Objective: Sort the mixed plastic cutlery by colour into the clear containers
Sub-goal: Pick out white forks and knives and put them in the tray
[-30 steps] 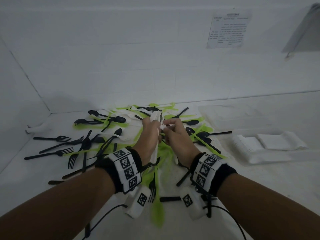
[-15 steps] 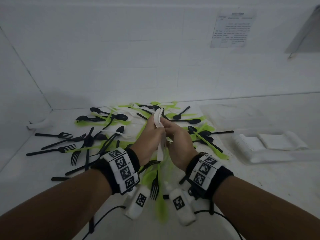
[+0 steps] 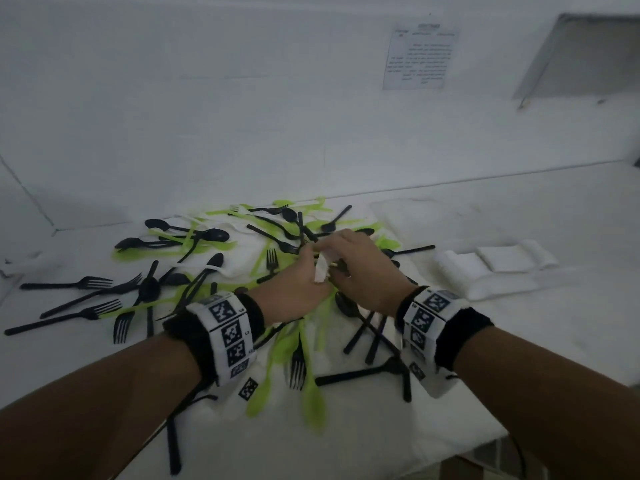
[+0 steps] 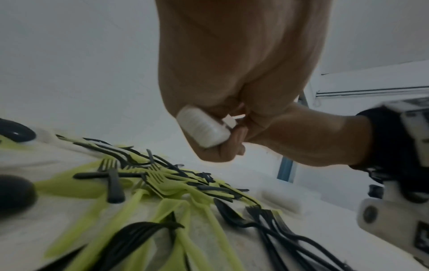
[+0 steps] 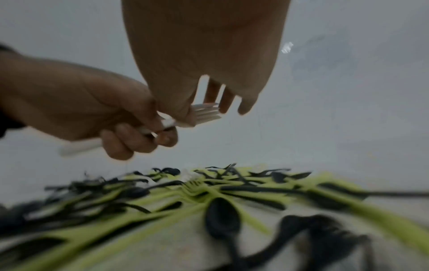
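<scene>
Gripping a bundle of white cutlery (image 4: 204, 128) in curled fingers, the left hand (image 3: 294, 282) hovers just above the middle of the mixed pile (image 3: 242, 271), handle ends poking out below the fist and fork tines showing at the top in the right wrist view. The right hand (image 3: 363, 271) is pressed up against it, thumb and forefinger pinching at the tine end of the same bundle while its other fingers hang straight and loose. Both hands are clear of the bench (image 3: 519, 341).

My reading is that the white pieces are being gathered and squared up into one stack before going into a container, so the step in hand is collecting white. A clear container (image 3: 491, 271) already holding stacked white cutlery sits towards the right edge of the bench, well apart from the hands; another clear one (image 3: 415, 216) seems to lie behind it near the back wall, hard to make out. The next move probably calls for carrying the bundle rightward and laying it in beside the white stack, or picking up further white pieces first.

Black forks (image 3: 83, 282) and spoons and green pieces (image 3: 311, 403) spread from the left side to the front edge. Bare bench between pile and container leaves open room; the back wall is close behind.
</scene>
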Demonstrator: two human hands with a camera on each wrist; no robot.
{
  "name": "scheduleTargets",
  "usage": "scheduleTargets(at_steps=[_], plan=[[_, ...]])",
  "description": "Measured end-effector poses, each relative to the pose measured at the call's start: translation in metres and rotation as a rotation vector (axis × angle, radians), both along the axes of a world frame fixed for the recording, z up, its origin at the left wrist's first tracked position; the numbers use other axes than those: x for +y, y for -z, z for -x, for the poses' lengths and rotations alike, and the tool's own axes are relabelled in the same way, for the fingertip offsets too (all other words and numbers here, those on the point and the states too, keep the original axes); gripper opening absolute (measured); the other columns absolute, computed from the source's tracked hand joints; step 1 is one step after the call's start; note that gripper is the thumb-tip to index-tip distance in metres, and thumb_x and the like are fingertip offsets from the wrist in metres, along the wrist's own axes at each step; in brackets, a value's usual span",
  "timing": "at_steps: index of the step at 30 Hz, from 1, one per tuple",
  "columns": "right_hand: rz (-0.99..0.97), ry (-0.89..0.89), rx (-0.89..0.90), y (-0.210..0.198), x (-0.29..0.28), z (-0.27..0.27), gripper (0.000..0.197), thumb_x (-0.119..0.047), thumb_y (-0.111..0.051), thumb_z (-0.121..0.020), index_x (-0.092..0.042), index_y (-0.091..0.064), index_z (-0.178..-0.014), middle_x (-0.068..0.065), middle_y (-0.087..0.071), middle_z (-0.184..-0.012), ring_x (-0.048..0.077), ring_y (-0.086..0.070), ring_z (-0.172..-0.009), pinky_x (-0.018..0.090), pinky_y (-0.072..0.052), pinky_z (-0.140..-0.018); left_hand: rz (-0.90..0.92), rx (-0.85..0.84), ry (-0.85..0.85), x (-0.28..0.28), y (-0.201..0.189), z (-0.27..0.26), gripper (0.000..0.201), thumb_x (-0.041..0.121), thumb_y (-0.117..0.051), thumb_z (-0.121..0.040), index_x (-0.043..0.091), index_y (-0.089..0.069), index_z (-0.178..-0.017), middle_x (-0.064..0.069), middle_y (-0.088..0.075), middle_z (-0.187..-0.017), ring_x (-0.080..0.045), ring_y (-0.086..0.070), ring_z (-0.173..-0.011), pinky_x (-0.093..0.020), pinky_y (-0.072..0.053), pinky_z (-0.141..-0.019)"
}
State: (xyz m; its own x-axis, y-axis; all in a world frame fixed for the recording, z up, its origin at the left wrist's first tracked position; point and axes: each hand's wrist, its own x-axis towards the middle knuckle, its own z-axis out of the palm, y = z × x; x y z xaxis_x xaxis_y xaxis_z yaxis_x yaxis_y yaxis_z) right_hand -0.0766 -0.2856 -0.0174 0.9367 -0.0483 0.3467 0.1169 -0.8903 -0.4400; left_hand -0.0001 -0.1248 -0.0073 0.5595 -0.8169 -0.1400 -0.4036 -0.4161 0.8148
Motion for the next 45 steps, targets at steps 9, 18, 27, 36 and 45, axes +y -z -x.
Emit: scheduleTargets(at_steps=[9, 18, 27, 36, 45], plan=[[0.045, 0.299, 0.135, -0.009, -0.077, 0.077, 0.026, -0.032, -0.067, -0.096, -0.029, -0.067, -0.122, -0.003, -0.066, -0.108, 0.021, -0.06, -0.101, 0.033, -0.045, -0.083, -0.032, -0.567, 0.217, -0.021, 0.0, 0.008, 0.028, 0.037, -0.051, -0.105, 0.027, -0.056, -0.132, 0.01, -0.064, -0.101, -0.007, -0.059, -0.082, -0.031, -0.05, -0.073], [0.13, 0.307, 0.122, 0.002, -0.177, 0.133, 0.027, -0.028, -0.052, -0.104, -0.027, -0.063, -0.129, 0.005, -0.064, -0.101, 0.03, -0.06, -0.095, 0.045, -0.051, -0.081, -0.012, -0.575, 0.272, -0.131, -0.002, 0.056, 0.035, 0.033, -0.044, -0.109, 0.022, -0.054, -0.14, 0.004, -0.061, -0.113, -0.017, -0.057, -0.1, -0.034, -0.044, -0.088], [0.179, 0.35, 0.181, 0.008, -0.317, 0.192, 0.028, -0.025, -0.048, -0.105, -0.026, -0.062, -0.129, 0.004, -0.062, -0.1, 0.031, -0.055, -0.089, 0.046, -0.051, -0.08, -0.004, -0.539, 0.169, -0.27, 0.008, 0.133, 0.022, 0.029, -0.045, -0.107, 0.021, -0.041, -0.127, 0.004, -0.054, -0.083, -0.015, -0.054, -0.069, -0.027, -0.035, -0.06], [0.147, 0.356, 0.431, -0.002, -0.396, 0.208, 0.031, -0.028, -0.055, -0.103, -0.026, -0.061, -0.133, 0.003, -0.062, -0.116, 0.025, -0.055, -0.111, 0.031, -0.04, -0.087, -0.041, -0.521, 0.081, -0.351, 0.034, 0.146, 0.021, 0.026, -0.058, -0.101, 0.023, -0.057, -0.122, -0.001, -0.057, -0.117, -0.024, -0.048, -0.111, -0.036, -0.04, -0.096], [0.176, 0.261, 0.619, -0.019, -0.418, 0.178, 0.02, -0.027, -0.076, -0.089, -0.03, -0.072, -0.109, -0.011, -0.065, -0.096, 0.014, -0.059, -0.093, 0.027, -0.047, -0.082, -0.328, -0.455, 0.236, -0.375, 0.006, 0.133, 0.016, 0.026, -0.072, -0.094, 0.023, -0.067, -0.109, 0.009, -0.064, -0.106, -0.013, -0.06, -0.099, -0.026, -0.046, -0.089]])
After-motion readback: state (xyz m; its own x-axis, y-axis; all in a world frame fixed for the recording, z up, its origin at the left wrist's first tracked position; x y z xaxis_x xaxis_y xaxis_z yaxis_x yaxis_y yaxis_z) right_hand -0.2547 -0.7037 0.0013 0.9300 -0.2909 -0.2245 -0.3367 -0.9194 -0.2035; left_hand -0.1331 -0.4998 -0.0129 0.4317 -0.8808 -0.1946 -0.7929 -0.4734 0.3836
